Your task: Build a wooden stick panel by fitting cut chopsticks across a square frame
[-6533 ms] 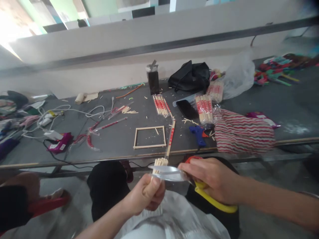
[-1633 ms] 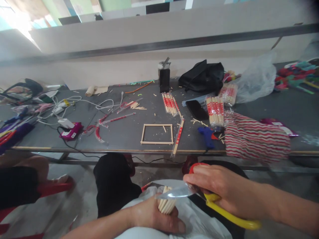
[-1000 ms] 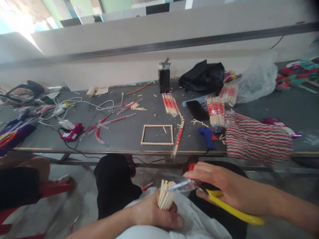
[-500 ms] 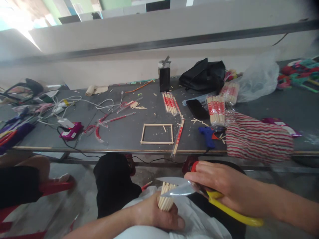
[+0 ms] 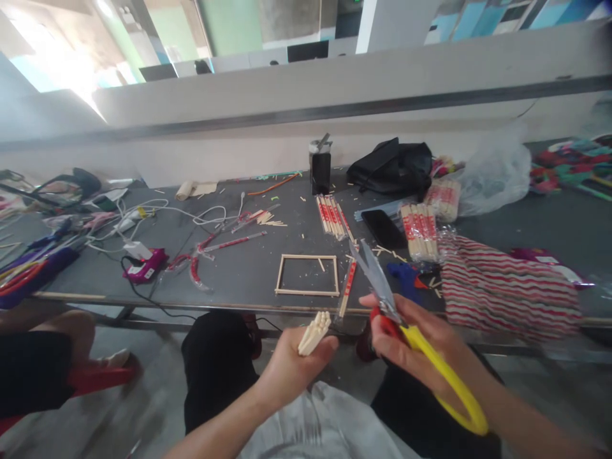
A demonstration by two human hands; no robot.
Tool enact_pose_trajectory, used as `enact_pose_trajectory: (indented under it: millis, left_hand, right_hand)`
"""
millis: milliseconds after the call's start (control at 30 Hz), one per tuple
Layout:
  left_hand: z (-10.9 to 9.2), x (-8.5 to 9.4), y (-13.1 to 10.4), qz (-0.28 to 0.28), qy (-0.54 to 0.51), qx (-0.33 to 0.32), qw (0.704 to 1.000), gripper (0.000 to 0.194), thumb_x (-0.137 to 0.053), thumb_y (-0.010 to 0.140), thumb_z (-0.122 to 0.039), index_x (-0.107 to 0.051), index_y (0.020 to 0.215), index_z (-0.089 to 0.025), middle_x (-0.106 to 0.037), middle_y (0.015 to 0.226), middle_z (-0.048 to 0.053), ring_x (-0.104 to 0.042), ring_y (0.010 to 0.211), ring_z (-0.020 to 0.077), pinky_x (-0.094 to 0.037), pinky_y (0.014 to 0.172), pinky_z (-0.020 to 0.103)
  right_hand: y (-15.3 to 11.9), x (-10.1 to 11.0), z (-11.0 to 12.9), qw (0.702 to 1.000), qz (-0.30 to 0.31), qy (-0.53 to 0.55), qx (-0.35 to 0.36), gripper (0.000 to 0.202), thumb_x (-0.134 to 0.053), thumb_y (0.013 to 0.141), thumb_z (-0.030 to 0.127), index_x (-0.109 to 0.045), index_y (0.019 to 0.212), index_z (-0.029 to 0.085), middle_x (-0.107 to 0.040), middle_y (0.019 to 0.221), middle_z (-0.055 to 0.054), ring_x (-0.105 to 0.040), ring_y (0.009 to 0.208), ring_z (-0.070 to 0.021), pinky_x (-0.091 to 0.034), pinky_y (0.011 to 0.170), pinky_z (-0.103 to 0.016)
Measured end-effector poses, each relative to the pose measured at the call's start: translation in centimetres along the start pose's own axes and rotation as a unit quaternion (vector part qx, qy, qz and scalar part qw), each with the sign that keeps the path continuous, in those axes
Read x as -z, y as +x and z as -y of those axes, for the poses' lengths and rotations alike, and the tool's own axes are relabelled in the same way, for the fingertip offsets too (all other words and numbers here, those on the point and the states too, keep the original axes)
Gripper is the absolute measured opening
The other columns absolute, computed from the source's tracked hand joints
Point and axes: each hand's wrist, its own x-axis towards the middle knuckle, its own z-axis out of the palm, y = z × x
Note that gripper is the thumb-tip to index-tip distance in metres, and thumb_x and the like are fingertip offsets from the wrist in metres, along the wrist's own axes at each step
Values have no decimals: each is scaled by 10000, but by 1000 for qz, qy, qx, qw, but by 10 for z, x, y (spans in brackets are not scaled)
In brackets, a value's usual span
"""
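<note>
Our left hand (image 5: 287, 368) wraps its fingers around the bundled sticks (image 5: 314, 334), tops exposed above our lap. Our right fingers grip the scissors (image 5: 378, 279), which have just swung off the bundle; their blades, slightly parted, touch no stick in our grasp. Beyond, a rectangular stick frame (image 5: 308, 293) lies on the table (image 5: 239, 274), the phone (image 5: 382, 228) farther back.

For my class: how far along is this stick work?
Looks done: a rectangular stick frame, its four sides meeting, flat on the table. In hand: the left hand grips a bundle of bare sticks; the right hand holds scissors. Probably left: adding sticks, since that bundle isn't joined to the frame and the wrapped sticks look unopened.
</note>
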Motion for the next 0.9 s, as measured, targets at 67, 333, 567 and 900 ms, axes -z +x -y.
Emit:
enact_pose_trajectory:
  millis: [67,333,567,900]
  left_hand:
    - [-4,-2,6,-12,23,-30,999,444,-536,810,-450,-306,536,-187,-283,526,-59,-243,508,63,-203,477,230]
    - [8,11,27,-135,43,-93,986,354,-587,783,-411,-455,573,-159,-407,553,-41,-335,541,77,-273,510,215]
    - [-11,88,66,-268,-275,-155,910,480,-633,756,-474,-276,562,-220,-222,426,-111,-226,350,45,-243,364,200]
    - [43,125,116,-380,-145,-154,900,420,-643,730,-510,-415,560,-200,-345,421,-84,-341,375,56,-313,398,203]
  right_hand:
    - [-2,-17,5,994,2,106,-22,462,-611,816,448,-499,1206,228,-627,813,-18,-643,691,-147,-527,592,-215]
    - [5,-57,11,995,-71,67,27,601,-659,739,550,-466,1220,244,-598,791,8,-556,578,-124,-483,544,-224]
    - [32,-51,-2,988,-143,-62,2,477,-604,809,487,-486,1193,230,-627,796,-2,-606,651,-149,-503,629,-258]
    - [81,15,-114,920,-224,-312,-80,483,-550,795,371,-528,1229,161,-625,884,-94,-594,791,-261,-457,697,-367]
